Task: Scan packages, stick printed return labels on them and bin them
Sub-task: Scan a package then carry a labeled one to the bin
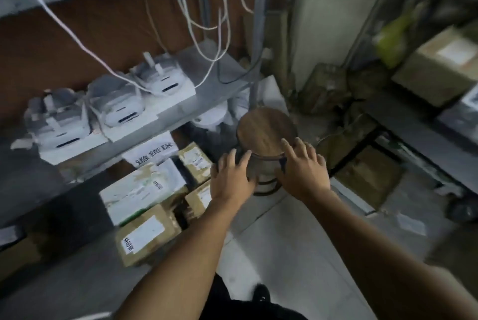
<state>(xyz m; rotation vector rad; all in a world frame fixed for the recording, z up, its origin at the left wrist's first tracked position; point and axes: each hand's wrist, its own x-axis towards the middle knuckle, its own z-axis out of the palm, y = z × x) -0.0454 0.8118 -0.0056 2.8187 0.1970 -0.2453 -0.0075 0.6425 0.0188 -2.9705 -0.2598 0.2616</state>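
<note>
Head view: left hand (231,180) and right hand (304,168) flanking round wooden stool (266,133), fingers (287,147) spread, released; labelled packages (147,205) under shelf (201,102).

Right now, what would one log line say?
left hand open | right hand open | both reaching for wooden stool | neither gripping

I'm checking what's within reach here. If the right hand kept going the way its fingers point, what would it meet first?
Probably the round wooden stool top: the right hand already has its fingertips at the near rim, though actual contact is unclear.
</note>
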